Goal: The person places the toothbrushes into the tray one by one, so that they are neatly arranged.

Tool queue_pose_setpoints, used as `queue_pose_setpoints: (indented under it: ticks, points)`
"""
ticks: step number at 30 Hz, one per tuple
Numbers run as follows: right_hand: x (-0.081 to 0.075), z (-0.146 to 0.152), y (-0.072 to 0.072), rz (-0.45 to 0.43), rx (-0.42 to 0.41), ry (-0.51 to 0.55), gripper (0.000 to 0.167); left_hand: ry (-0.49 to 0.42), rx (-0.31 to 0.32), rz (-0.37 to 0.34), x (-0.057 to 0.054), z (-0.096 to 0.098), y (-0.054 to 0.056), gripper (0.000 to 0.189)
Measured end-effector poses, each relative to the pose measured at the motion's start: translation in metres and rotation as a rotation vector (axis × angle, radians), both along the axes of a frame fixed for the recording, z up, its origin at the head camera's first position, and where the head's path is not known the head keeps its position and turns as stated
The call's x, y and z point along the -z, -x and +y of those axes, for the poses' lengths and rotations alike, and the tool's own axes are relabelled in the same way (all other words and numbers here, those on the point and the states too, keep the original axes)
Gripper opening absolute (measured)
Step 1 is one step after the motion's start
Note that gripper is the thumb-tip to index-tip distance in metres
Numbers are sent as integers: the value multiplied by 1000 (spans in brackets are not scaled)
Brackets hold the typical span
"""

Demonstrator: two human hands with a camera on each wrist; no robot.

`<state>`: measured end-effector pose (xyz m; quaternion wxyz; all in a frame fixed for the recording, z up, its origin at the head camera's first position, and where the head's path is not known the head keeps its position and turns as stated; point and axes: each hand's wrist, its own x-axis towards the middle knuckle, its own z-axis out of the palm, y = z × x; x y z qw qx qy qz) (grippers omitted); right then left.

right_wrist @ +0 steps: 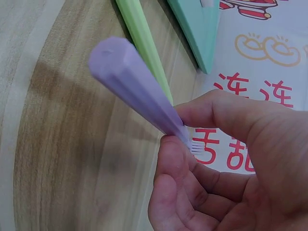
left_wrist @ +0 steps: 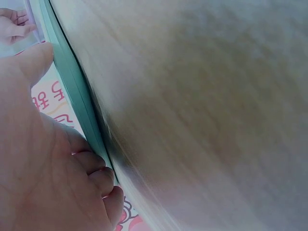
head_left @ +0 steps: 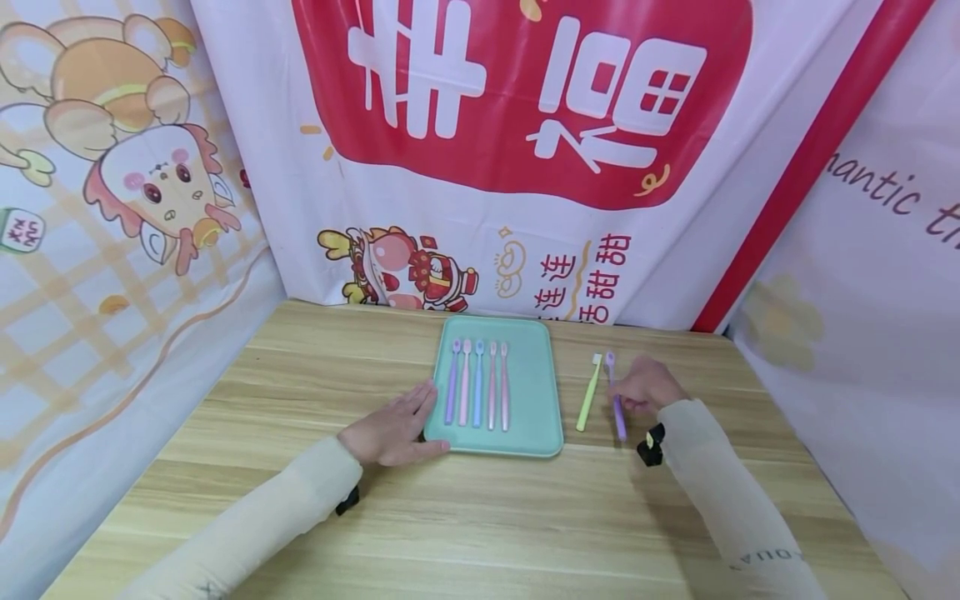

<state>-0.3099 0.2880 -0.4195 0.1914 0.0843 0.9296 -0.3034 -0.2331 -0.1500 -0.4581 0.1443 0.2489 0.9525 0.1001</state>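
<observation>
My right hand (head_left: 648, 385) pinches a purple toothbrush (head_left: 619, 421) between thumb and fingers, to the right of the tray. In the right wrist view, the purple handle (right_wrist: 137, 89) points toward the camera and a few bristles (right_wrist: 197, 147) show past the fingers. Left of it, a green toothbrush (head_left: 588, 396) lies on the table. My left hand (head_left: 393, 429) rests against the left edge of a mint-green tray (head_left: 536, 383), its thumb at the front corner. Several toothbrushes lie side by side in the tray: a purple one (head_left: 452, 387), a blue one (head_left: 478, 387) and pink ones (head_left: 504, 387).
All of this sits on a wood-grain table (head_left: 480, 525). Behind it hangs a red and white printed cloth (head_left: 517, 179), close to the tray's far edge. Printed sheets also stand at the left (head_left: 75, 333) and right (head_left: 847, 350).
</observation>
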Motion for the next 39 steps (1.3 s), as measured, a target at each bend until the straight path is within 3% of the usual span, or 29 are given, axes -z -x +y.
queue_pose_setpoints:
  ticks: [12, 19, 39]
  points:
    - [-15, -11, -7, 35, -41, 0, 14, -8, -4, 3, 2, -1, 1, 100]
    - [-21, -23, -4, 81, -118, -59, 23, -6, -4, 4, 2, -1, 1, 100]
    - [-21, -76, 2, 139, -122, -5, 14, -1, -9, 1, 1, 0, 1, 100]
